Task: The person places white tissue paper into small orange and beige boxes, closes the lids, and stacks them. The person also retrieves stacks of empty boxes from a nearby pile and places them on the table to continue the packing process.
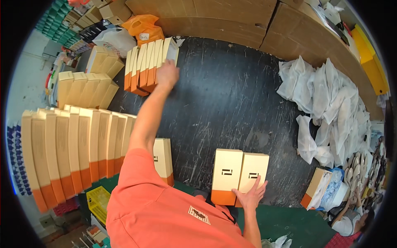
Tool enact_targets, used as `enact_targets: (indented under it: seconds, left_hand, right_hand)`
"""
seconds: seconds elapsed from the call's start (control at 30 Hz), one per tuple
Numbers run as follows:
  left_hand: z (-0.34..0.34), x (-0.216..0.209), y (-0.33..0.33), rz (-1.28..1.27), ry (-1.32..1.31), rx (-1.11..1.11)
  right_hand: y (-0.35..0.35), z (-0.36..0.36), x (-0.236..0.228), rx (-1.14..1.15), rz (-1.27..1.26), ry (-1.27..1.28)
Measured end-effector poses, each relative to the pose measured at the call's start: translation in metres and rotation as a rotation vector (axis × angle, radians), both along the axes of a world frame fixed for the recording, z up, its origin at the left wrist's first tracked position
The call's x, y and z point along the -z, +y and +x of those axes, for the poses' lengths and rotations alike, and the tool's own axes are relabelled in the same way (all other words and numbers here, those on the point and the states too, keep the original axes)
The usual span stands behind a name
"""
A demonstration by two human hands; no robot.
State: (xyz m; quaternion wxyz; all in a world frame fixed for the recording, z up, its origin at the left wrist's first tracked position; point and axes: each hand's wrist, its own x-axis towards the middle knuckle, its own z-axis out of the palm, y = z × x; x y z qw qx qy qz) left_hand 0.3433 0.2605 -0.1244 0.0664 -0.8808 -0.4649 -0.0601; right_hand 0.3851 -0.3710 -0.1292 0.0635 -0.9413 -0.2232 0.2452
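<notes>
My left hand [167, 74] reaches far out to the right end of a row of cream and orange shoeboxes [142, 68] standing on edge at the back left. It touches or overlaps the last shoebox [170, 50]; its fingertips are blurred and partly hidden, so a grip cannot be made out. Near the front edge, two shoeboxes [226, 169] with dark marks on their cream tops lie side by side. My right hand [251, 195] rests on the lower end of the right-hand shoebox [255, 163], thumb and fingers spread.
Long rows of similar boxes [78, 144] stand at the left, one more box [163, 159] partly behind my left arm. Crumpled white plastic bags [326, 99] are heaped at the right of the black table [223, 91]. An orange bag [142, 29] and cardboard panels [206, 18] border the back.
</notes>
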Motion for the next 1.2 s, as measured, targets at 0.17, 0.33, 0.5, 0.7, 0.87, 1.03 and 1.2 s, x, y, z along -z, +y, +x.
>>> enact_targets:
  seconds: [0.17, 0.33, 0.5, 0.7, 0.87, 1.03, 1.2]
  left_hand:
    - [0.02, 0.004, 0.088, -0.034, 0.105, -0.178]
    - [0.026, 0.037, 0.137, 0.02, 0.181, -0.086]
    - [0.087, -0.01, 0.07, 0.271, -0.435, 0.337]
    - [0.144, -0.115, -0.178, -0.575, -1.2, 0.513]
    - [0.123, -0.077, -0.432, -1.215, -1.071, 0.423]
    - [0.131, -0.031, -0.605, -1.44, -0.909, 0.349]
    - [0.202, -0.001, -0.736, -1.868, -0.439, 0.225]
  right_hand:
    - [0.031, -0.009, -0.003, 0.041, -0.066, 0.045]
    - [0.048, -0.012, 0.005, 0.028, -0.09, 0.095]
    - [0.05, -0.017, 0.002, 0.025, -0.062, 0.101]
    - [0.013, 0.048, -0.005, 0.401, 0.755, 0.179]
    - [-0.056, 0.091, -0.07, 0.543, 1.441, 0.922]
    - [-0.188, 0.046, -0.042, 0.642, 1.499, 1.144]
    - [-0.324, 0.052, -0.038, 1.039, 1.768, 0.824]
